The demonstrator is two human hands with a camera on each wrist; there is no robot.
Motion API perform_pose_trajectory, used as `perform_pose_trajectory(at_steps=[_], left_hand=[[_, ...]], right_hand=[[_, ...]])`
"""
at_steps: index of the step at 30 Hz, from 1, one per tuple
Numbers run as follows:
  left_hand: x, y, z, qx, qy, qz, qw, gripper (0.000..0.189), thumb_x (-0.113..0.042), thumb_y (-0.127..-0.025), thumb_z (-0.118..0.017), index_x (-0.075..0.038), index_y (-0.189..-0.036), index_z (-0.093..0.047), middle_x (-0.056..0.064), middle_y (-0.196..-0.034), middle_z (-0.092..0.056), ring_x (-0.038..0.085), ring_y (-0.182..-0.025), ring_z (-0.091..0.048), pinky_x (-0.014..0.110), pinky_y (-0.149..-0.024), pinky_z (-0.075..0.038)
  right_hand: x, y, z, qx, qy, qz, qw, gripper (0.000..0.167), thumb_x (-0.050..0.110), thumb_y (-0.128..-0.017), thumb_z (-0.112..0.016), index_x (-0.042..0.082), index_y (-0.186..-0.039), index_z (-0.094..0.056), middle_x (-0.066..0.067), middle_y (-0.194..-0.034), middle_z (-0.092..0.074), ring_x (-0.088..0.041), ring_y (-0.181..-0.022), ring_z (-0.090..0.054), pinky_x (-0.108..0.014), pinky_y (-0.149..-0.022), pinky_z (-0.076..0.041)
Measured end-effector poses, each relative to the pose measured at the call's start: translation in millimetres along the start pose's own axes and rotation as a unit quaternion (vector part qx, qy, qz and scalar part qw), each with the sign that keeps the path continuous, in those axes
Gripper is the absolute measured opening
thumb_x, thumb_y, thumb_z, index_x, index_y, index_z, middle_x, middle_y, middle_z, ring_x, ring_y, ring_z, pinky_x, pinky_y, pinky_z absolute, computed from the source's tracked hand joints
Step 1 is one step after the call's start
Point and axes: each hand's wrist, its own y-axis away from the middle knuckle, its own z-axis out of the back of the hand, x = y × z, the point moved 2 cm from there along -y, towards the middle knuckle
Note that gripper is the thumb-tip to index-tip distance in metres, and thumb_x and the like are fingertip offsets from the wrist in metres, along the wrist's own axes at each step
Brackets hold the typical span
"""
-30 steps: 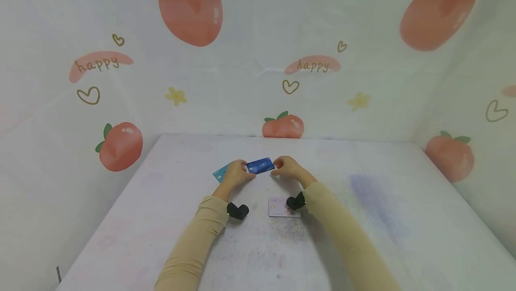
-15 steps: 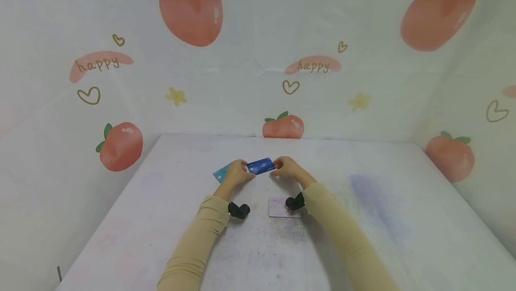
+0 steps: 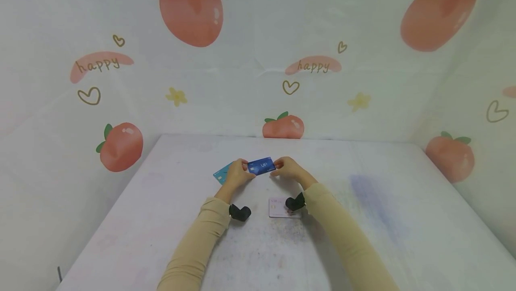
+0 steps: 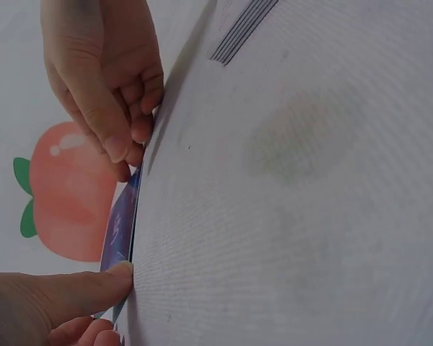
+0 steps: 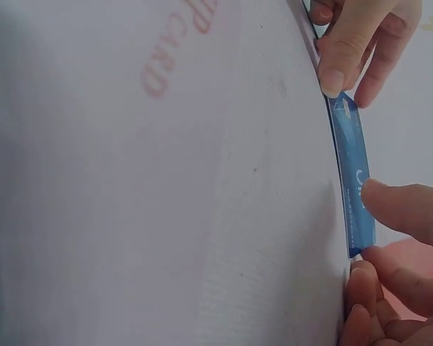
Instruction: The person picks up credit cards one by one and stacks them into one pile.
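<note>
A dark blue VIP card [image 3: 261, 166] lies slightly slanted at the table's middle, toward the back. My left hand [image 3: 237, 174] holds its left end, thumb at the near corner and fingers at the far one. At the right end, my right hand [image 3: 291, 169] grips it between thumb and fingers, seen also in the right wrist view, where the thumb [image 5: 400, 205] overlaps the card's face. A teal card [image 3: 220, 174] lies left of the blue one, partly hidden under my left hand. Both cards are close to the tabletop.
A stack of pink VIP cards [image 3: 277, 208], layered edges [image 4: 244, 30] showing in the left wrist view, lies nearer me, partly covered by the right wrist's black camera [image 3: 295, 202]. A white printed curtain [image 3: 242, 80] stands behind the white table [image 3: 169, 192].
The blue card has shifted very slightly to the right, and my left hand and wrist have moved a little with it. My right hand stays almost still.
</note>
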Motion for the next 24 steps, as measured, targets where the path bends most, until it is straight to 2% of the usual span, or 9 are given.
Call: perform_pose_trajectory(at_steps=[1, 4, 7, 8, 11, 16, 24], left_hand=[[2.9, -2.3, -1.7, -0.010, -0.003, -0.015, 0.9998, 0.054, -0.016, -0.071, -0.080, 0.002, -0.116, -0.056, 0.016, -0.100, -0.065, 0.027, -0.090, -0.061, 0.037, -0.079, -0.049], [4.8, -3.2, -3.3, -0.014, -0.001, -0.014, 0.9998, 0.054, -0.016, -0.071, -0.080, 0.001, -0.116, -0.055, 0.014, -0.098, -0.067, 0.026, -0.089, -0.062, 0.036, -0.078, -0.049], [3.2, -0.1, -2.9, -0.017, 0.010, -0.012, 0.9997, 0.053, -0.014, -0.072, -0.079, 0.001, -0.118, -0.055, 0.015, -0.098, -0.067, 0.027, -0.090, -0.062, 0.036, -0.079, -0.049], [0.9, 2.6, -1.9, -0.011, 0.016, 0.001, 0.9998, 0.053, -0.012, -0.074, -0.077, 0.001, -0.120, -0.054, 0.016, -0.102, -0.067, 0.029, -0.094, -0.062, 0.040, -0.084, -0.048], [-1.5, 6.8, -1.4, -0.019, 0.018, -0.002, 0.9996, 0.052, -0.010, -0.075, -0.076, 0.001, -0.120, -0.054, 0.017, -0.102, -0.067, 0.029, -0.094, -0.062, 0.040, -0.084, -0.048], [-3.6, 12.0, -0.9, -0.025, 0.020, -0.007, 0.9995, 0.052, -0.009, -0.075, -0.075, 0.001, -0.121, -0.053, 0.018, -0.103, -0.066, 0.030, -0.094, -0.062, 0.041, -0.085, -0.048], [-4.6, 13.9, 0.0, -0.025, 0.044, -0.014, 0.9986, 0.057, -0.008, -0.075, -0.075, -0.001, -0.127, -0.051, 0.017, -0.107, -0.064, 0.030, -0.098, -0.061, 0.042, -0.085, -0.049]], right_hand=[[0.4, 0.2, 0.2, -0.002, 0.000, 0.003, 1.0000, 0.047, 0.017, -0.080, -0.070, -0.004, -0.120, -0.057, -0.017, -0.111, -0.059, -0.023, -0.097, -0.053, -0.035, -0.089, -0.046], [0.5, 0.7, 0.3, -0.006, -0.007, 0.004, 1.0000, 0.046, 0.016, -0.080, -0.070, -0.005, -0.119, -0.057, -0.018, -0.110, -0.061, -0.022, -0.094, -0.054, -0.033, -0.085, -0.047], [0.3, 0.6, 0.5, -0.008, -0.016, 0.008, 0.9998, 0.045, 0.014, -0.080, -0.070, -0.006, -0.117, -0.057, -0.018, -0.108, -0.062, -0.021, -0.091, -0.055, -0.030, -0.081, -0.047], [0.1, 0.7, 0.5, -0.008, -0.020, 0.008, 0.9997, 0.044, 0.013, -0.080, -0.070, -0.006, -0.117, -0.057, -0.019, -0.108, -0.063, -0.021, -0.091, -0.055, -0.029, -0.080, -0.047], [-0.3, 0.7, 0.9, -0.011, -0.030, 0.009, 0.9994, 0.044, 0.012, -0.079, -0.070, -0.006, -0.118, -0.056, -0.018, -0.108, -0.063, -0.020, -0.091, -0.056, -0.028, -0.079, -0.047], [-0.5, 2.5, 1.6, -0.015, -0.050, 0.007, 0.9986, 0.050, 0.009, -0.078, -0.070, -0.003, -0.123, -0.052, -0.014, -0.102, -0.061, -0.019, -0.089, -0.055, -0.025, -0.074, -0.045], [2.1, 8.5, 4.6, -0.028, -0.055, 0.038, 0.9974, 0.060, 0.004, -0.076, -0.071, 0.001, -0.131, -0.047, -0.010, -0.091, -0.059, -0.015, -0.081, -0.052, -0.022, -0.069, -0.042]])
